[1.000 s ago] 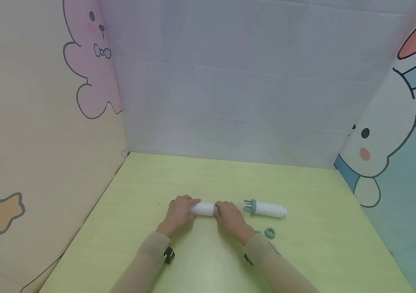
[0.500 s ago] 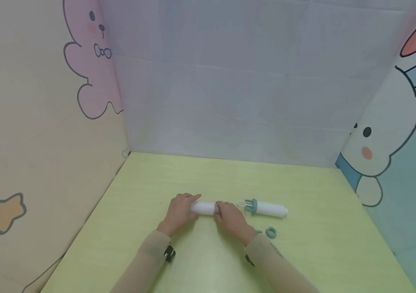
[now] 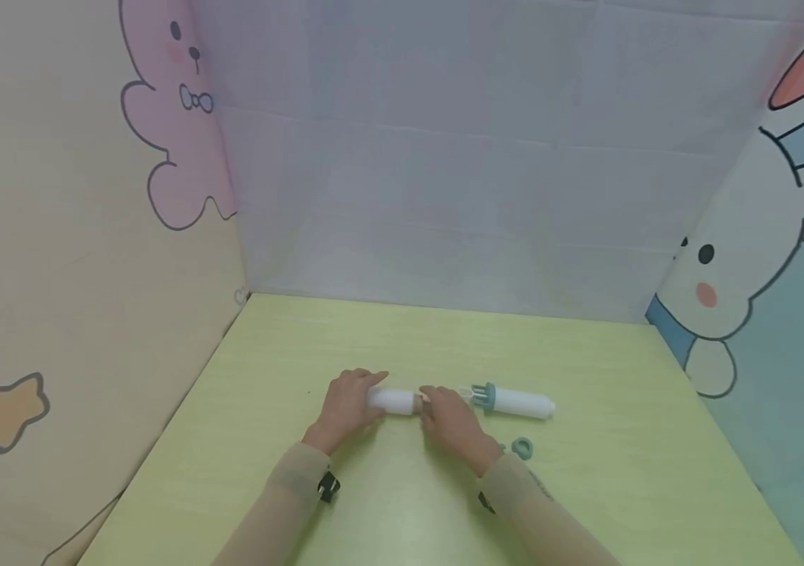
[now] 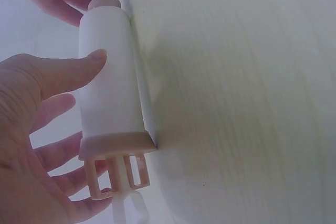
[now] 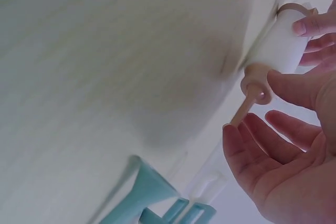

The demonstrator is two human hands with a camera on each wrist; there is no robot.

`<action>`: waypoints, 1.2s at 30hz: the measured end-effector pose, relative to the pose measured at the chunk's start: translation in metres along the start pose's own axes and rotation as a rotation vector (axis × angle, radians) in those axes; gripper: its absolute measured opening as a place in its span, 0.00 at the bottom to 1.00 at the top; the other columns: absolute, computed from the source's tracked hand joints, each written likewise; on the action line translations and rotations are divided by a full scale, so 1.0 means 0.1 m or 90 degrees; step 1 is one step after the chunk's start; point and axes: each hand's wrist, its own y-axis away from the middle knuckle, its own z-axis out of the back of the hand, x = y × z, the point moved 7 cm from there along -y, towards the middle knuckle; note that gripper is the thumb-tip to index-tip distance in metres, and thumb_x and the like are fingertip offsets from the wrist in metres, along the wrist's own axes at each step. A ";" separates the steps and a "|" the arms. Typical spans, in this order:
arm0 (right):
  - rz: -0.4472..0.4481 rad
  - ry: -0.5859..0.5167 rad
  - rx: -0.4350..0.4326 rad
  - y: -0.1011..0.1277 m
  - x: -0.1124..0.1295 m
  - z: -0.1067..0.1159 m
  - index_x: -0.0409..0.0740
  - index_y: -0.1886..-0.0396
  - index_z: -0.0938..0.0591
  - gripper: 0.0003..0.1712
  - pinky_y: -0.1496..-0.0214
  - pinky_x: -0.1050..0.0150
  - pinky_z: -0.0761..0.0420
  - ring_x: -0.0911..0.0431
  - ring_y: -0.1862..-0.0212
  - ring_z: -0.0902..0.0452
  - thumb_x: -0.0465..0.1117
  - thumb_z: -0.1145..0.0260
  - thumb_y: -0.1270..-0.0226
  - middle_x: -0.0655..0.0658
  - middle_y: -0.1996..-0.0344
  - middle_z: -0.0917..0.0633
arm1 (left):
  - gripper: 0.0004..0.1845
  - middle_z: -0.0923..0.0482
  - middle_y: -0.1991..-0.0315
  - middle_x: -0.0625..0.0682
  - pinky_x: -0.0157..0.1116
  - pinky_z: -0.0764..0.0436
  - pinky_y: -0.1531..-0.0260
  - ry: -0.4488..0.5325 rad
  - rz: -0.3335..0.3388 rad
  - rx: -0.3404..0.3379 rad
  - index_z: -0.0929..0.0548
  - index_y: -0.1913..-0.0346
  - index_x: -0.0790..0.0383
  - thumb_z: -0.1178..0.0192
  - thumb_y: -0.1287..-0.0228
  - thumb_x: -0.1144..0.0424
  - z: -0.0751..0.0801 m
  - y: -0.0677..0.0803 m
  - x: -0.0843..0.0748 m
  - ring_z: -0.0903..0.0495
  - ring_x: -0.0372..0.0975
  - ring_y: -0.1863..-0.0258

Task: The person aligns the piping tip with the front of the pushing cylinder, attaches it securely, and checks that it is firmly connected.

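Observation:
A white plunger syringe (image 3: 390, 402) with pink-beige fittings lies sideways between both hands. My left hand (image 3: 345, 409) holds its barrel, thumb on top; in the left wrist view the fingers reach beneath, near the slotted pink-beige collar (image 4: 118, 145) and white plunger handle (image 4: 128, 208). At the other end sits a pink-beige end cap (image 5: 257, 82) with a thin stem (image 5: 244, 109). My right hand (image 5: 296, 179) grips this end, the thumb against the cap and a fingertip at the stem's tip. The head view has the right hand (image 3: 457, 428) partly hiding it.
A second white syringe (image 3: 522, 403) with a teal collar lies right of my right hand. Nearer is a teal ring (image 3: 523, 448), beside a teal piece (image 3: 503, 448) mostly hidden by the wrist. The right wrist view includes a teal funnel-shaped piece (image 5: 149, 187). Printed cloth surrounds the yellow-green table (image 3: 402, 338).
My right hand has shifted slightly right, away from the barrel, so more of the pink-beige end cap shows. The left hand stays on the barrel. The other things lie where they were.

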 end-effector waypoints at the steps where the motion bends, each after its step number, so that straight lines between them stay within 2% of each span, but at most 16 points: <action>1: -0.002 0.000 0.002 0.01 0.00 0.02 0.37 0.44 0.25 0.24 0.48 0.50 0.25 0.44 0.51 0.24 0.34 0.35 0.42 0.38 0.54 0.19 | 0.33 0.20 0.52 0.57 0.49 0.23 0.60 0.002 -0.002 -0.002 0.21 0.43 0.51 0.26 0.58 0.53 0.00 0.00 0.00 0.23 0.53 0.55; 10: -0.030 -0.018 0.007 0.12 -0.07 0.21 0.39 0.41 0.28 0.27 0.45 0.48 0.27 0.42 0.44 0.28 0.29 0.39 0.42 0.37 0.47 0.22 | 0.33 0.20 0.51 0.55 0.52 0.26 0.55 0.038 -0.017 -0.015 0.21 0.43 0.50 0.28 0.56 0.47 0.03 -0.05 -0.08 0.25 0.53 0.50; 15: -0.029 -0.023 -0.011 0.21 -0.18 0.31 0.39 0.40 0.28 0.27 0.42 0.50 0.28 0.44 0.42 0.28 0.28 0.40 0.41 0.39 0.46 0.22 | 0.33 0.23 0.47 0.56 0.53 0.29 0.50 0.053 -0.022 -0.020 0.22 0.42 0.49 0.29 0.55 0.46 0.06 -0.06 -0.21 0.30 0.53 0.45; 20: -0.002 0.002 -0.050 0.31 -0.22 0.41 0.39 0.42 0.26 0.27 0.43 0.53 0.26 0.46 0.45 0.25 0.25 0.40 0.44 0.40 0.48 0.20 | 0.32 0.26 0.44 0.58 0.55 0.29 0.50 0.076 -0.054 -0.051 0.20 0.44 0.50 0.29 0.56 0.47 0.08 -0.01 -0.42 0.33 0.54 0.42; 24: 0.015 -0.005 -0.077 0.40 -0.24 0.51 0.38 0.46 0.24 0.24 0.41 0.52 0.28 0.45 0.45 0.25 0.24 0.40 0.44 0.40 0.50 0.19 | 0.31 0.24 0.47 0.57 0.53 0.29 0.50 0.113 -0.110 -0.080 0.19 0.46 0.51 0.28 0.57 0.48 0.06 0.02 -0.65 0.31 0.53 0.44; 29: -0.004 -0.017 -0.100 0.48 -0.33 0.66 0.38 0.50 0.20 0.20 0.42 0.50 0.28 0.43 0.45 0.25 0.24 0.42 0.43 0.40 0.50 0.18 | 0.29 0.22 0.51 0.54 0.47 0.28 0.50 0.154 -0.178 -0.109 0.19 0.47 0.51 0.29 0.55 0.47 -0.01 0.02 -0.95 0.28 0.47 0.48; 32: -0.001 -0.006 -0.104 0.50 -0.38 0.71 0.38 0.52 0.20 0.18 0.46 0.52 0.24 0.45 0.49 0.22 0.24 0.42 0.42 0.40 0.54 0.17 | 0.27 0.22 0.54 0.50 0.44 0.27 0.52 0.151 -0.190 -0.107 0.17 0.48 0.51 0.29 0.54 0.47 -0.08 0.03 -1.09 0.27 0.45 0.50; 36: -0.004 -0.003 -0.096 0.55 -0.46 0.74 0.37 0.54 0.19 0.16 0.54 0.55 0.21 0.49 0.57 0.19 0.26 0.39 0.43 0.41 0.61 0.15 | 0.26 0.20 0.57 0.48 0.41 0.26 0.54 0.131 -0.197 -0.061 0.16 0.50 0.49 0.30 0.55 0.46 -0.19 0.03 -1.28 0.26 0.43 0.53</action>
